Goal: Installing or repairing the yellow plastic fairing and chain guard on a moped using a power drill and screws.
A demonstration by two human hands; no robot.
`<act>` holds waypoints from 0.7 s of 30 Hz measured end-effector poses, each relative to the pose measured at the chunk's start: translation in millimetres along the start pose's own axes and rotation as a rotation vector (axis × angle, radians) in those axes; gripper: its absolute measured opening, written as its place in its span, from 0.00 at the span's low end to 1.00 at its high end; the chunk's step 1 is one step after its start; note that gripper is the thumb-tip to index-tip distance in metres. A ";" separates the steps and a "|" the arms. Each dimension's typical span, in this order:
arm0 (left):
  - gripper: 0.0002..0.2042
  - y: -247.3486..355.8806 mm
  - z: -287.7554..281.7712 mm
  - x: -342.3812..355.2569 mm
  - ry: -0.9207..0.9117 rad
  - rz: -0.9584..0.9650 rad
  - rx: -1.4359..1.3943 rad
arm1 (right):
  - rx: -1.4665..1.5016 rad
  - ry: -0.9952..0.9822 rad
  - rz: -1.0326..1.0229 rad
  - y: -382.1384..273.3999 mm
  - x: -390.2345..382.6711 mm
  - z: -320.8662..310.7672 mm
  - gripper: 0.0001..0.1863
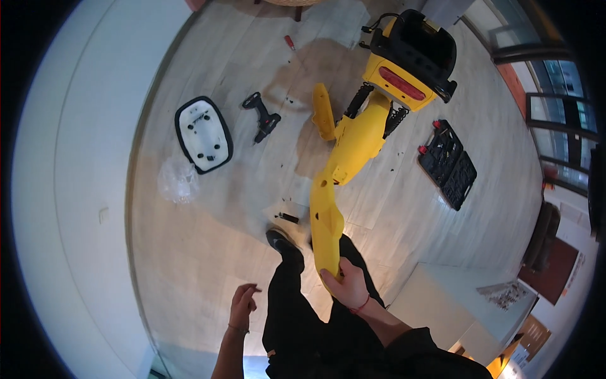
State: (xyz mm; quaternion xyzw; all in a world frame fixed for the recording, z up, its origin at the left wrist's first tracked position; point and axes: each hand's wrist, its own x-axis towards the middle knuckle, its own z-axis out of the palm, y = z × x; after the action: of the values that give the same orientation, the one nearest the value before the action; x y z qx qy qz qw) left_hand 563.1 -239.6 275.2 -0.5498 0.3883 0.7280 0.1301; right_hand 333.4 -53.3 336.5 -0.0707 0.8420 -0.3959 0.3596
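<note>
My right hand (pixel 348 284) grips the near end of a long, curved yellow plastic panel (pixel 326 221) with small holes in it. The panel's far end meets or overlaps the yellow body (pixel 363 142) of a small vehicle-like machine; whether they are joined I cannot tell. Black coil springs (pixel 396 120) flank that body, and a black open-topped housing (pixel 416 47) with a red lens (pixel 402 83) sits beyond it. Lower left, my left hand (pixel 243 303) hangs empty beside my leg, fingers loosely bent and apart. Another yellow piece (pixel 323 112) lies left of the body.
A cordless drill (pixel 262 119) lies on the floor near a black-rimmed white shell (pixel 205 136) and a clear plastic bag (pixel 178 182). At right is an opened black tool case (pixel 447 165). A red-handled screwdriver (pixel 290 43), a small black part (pixel 289 218) and scattered screws are also down there.
</note>
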 end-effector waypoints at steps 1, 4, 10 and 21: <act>0.16 25.7 6.3 11.9 -0.047 0.039 0.045 | 0.016 -0.010 0.045 -10.4 9.6 6.7 0.12; 0.25 103.8 46.1 58.3 -0.203 0.138 0.175 | 0.073 0.050 -0.040 -33.1 48.2 30.1 0.11; 0.40 229.3 107.5 155.3 -0.411 0.169 0.353 | 0.000 0.074 -0.235 -75.0 146.3 60.4 0.11; 0.28 338.2 125.3 266.2 -0.314 0.068 0.284 | 0.076 -0.117 -0.166 -114.4 284.7 50.3 0.20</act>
State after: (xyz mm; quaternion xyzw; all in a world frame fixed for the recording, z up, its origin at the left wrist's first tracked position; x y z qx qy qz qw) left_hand 170.7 -438.8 189.7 -0.3924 0.4805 0.7465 0.2405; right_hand 139.6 -276.7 240.6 -0.1495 0.7951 -0.4511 0.3767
